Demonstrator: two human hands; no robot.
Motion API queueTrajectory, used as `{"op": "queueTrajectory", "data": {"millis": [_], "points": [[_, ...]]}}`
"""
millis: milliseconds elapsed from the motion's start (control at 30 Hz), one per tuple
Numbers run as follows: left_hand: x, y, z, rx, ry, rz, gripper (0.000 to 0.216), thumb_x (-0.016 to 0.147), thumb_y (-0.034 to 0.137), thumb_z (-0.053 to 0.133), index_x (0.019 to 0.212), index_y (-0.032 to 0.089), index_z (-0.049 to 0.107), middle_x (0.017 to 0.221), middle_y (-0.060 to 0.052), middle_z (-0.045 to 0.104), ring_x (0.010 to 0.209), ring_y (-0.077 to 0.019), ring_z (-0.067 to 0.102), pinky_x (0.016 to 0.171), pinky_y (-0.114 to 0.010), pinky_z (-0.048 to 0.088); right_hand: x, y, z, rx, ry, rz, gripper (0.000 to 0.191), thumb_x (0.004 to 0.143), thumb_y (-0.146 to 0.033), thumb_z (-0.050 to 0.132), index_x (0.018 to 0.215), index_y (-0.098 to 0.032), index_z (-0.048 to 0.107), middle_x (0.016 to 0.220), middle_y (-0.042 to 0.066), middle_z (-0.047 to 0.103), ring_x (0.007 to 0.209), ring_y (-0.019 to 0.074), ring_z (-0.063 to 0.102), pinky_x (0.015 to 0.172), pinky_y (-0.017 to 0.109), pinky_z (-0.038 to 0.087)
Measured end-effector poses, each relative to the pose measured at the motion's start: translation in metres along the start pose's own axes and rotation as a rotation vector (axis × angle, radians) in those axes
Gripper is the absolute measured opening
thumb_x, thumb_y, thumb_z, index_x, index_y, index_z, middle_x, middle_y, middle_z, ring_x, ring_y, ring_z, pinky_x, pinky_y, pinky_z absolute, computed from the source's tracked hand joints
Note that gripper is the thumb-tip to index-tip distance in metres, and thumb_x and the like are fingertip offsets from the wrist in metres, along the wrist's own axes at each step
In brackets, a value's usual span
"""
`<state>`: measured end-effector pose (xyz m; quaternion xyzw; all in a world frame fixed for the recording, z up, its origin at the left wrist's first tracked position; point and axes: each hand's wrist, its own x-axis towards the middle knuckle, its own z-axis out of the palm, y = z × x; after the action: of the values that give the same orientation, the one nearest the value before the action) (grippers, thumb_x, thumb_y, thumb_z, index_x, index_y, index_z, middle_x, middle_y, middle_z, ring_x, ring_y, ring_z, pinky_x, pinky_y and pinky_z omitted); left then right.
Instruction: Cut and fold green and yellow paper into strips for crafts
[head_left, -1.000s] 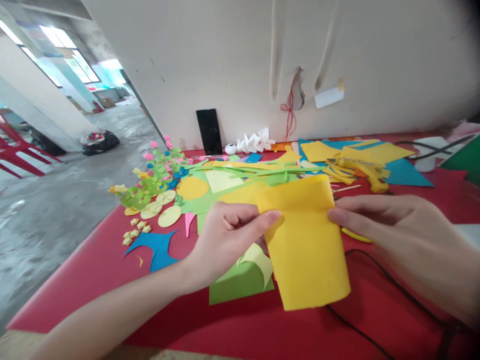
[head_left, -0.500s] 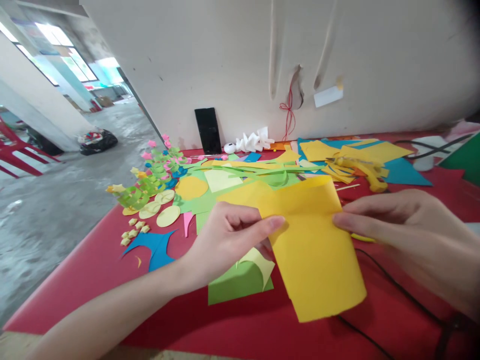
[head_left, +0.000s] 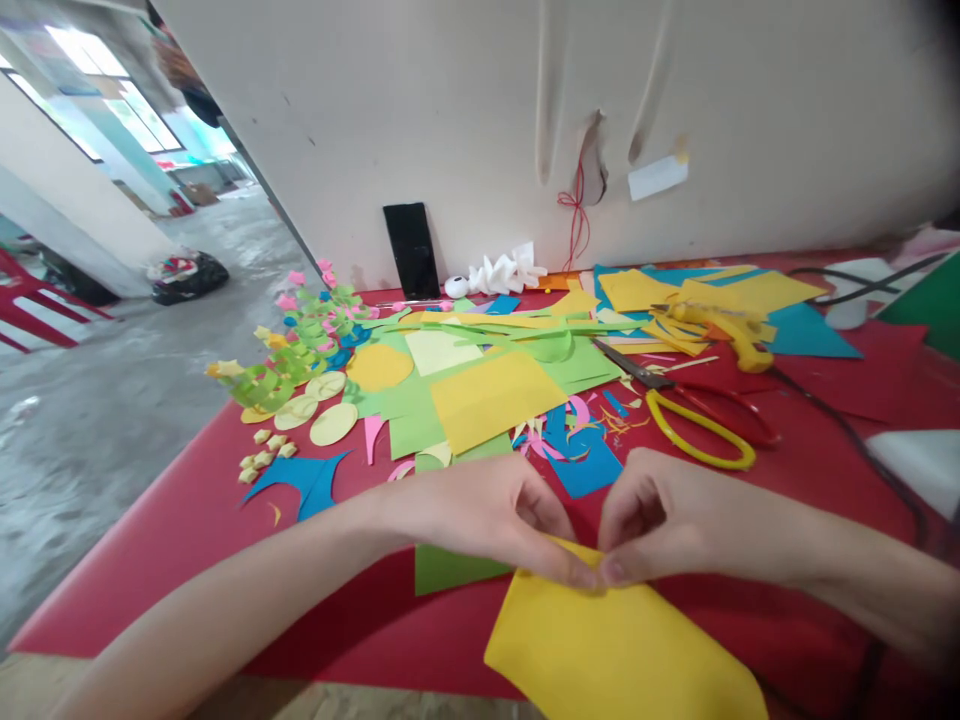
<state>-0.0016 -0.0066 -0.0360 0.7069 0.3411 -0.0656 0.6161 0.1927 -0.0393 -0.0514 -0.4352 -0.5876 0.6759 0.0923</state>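
A sheet of yellow paper hangs low over the front of the red table, its lower part running out of the picture. My left hand pinches its top edge between thumb and curled fingers. Right beside it, my right hand pinches the same edge, and the two thumb tips meet there. Beyond my hands lie a flat yellow piece of paper, a blue paper piece with scraps on it, and scissors with one yellow and one red handle.
A yellow glue gun lies on paper sheets at the back right. Paper flowers, pale paper discs and small folded stars sit at the left. A black phone leans on the wall. A person is partly visible at top left.
Both hands have moved down and together with the yellow paper, now meeting at its top edge. The scissors and scraps behind have come into view. A person has appeared at top left.
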Motion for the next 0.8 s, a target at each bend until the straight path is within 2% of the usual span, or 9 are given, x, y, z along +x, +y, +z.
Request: {"op": "queueTrajectory", "data": {"millis": [133, 267, 367, 533, 700, 800], "points": [[0.001, -0.002, 0.011, 0.033, -0.021, 0.065, 0.013, 0.071, 0.026, 0.06, 0.068, 0.014, 0.066, 0.054, 0.005, 0.047, 0.049, -0.0053, 0.035, 0.042, -0.016, 0.026, -0.002, 0.003, 0.005, -0.136, -0.004, 0.016, 0.017, 0.064, -0.029, 0.068, 0.067, -0.012, 0.071, 0.053, -0.001, 0.056, 0.05, 0.0055, 0.042, 0.044, 0.016, 0.028], [0.003, -0.005, 0.017, 0.047, -0.014, 0.065, 0.025, 0.07, 0.038, 0.062, 0.064, 0.013, 0.064, 0.054, 0.004, 0.046, 0.05, -0.0059, 0.032, 0.042, -0.018, 0.024, -0.002, 0.002, 0.007, -0.179, -0.024, 0.011, 0.018, 0.066, -0.03, 0.065, 0.066, -0.013, 0.071, 0.054, -0.001, 0.057, 0.05, 0.0061, 0.043, 0.045, 0.017, 0.028], [0.002, -0.002, 0.014, 0.055, 0.027, 0.087, 0.032, 0.072, 0.042, 0.061, 0.059, 0.013, 0.061, 0.051, 0.005, 0.041, 0.048, -0.0054, 0.028, 0.041, -0.019, 0.021, -0.005, -0.003, 0.005, -0.205, 0.011, -0.004, 0.014, 0.066, -0.028, 0.065, 0.066, -0.015, 0.071, 0.054, -0.002, 0.058, 0.05, 0.0062, 0.044, 0.045, 0.016, 0.029], [-0.006, 0.008, 0.004, 0.01, 0.084, 0.162, 0.028, 0.073, 0.037, 0.061, 0.057, 0.014, 0.06, 0.053, 0.005, 0.044, 0.05, -0.0055, 0.032, 0.043, -0.017, 0.025, -0.014, -0.014, -0.004, -0.277, 0.103, -0.04, 0.009, 0.067, -0.02, 0.063, 0.069, -0.022, 0.071, 0.062, -0.003, 0.066, 0.057, 0.0096, 0.055, 0.049, 0.016, 0.038], [-0.008, 0.01, -0.001, 0.059, 0.124, 0.106, 0.029, 0.074, 0.041, 0.059, 0.063, 0.014, 0.062, 0.054, 0.004, 0.04, 0.05, -0.0067, 0.029, 0.044, -0.019, 0.025, -0.019, -0.015, -0.016, -0.459, 0.149, -0.082, 0.01, 0.07, -0.025, 0.061, 0.07, -0.024, 0.072, 0.068, -0.003, 0.067, 0.064, 0.0141, 0.061, 0.051, 0.018, 0.043], [-0.007, 0.008, -0.001, 0.067, 0.122, 0.116, 0.028, 0.075, 0.039, 0.057, 0.063, 0.014, 0.061, 0.054, 0.004, 0.039, 0.049, -0.0068, 0.028, 0.044, -0.021, 0.023, -0.025, -0.01, -0.024, -0.558, 0.164, -0.066, 0.013, 0.07, -0.031, 0.063, 0.07, -0.023, 0.072, 0.064, 0.0, 0.066, 0.06, 0.0163, 0.06, 0.047, 0.021, 0.043]]}}
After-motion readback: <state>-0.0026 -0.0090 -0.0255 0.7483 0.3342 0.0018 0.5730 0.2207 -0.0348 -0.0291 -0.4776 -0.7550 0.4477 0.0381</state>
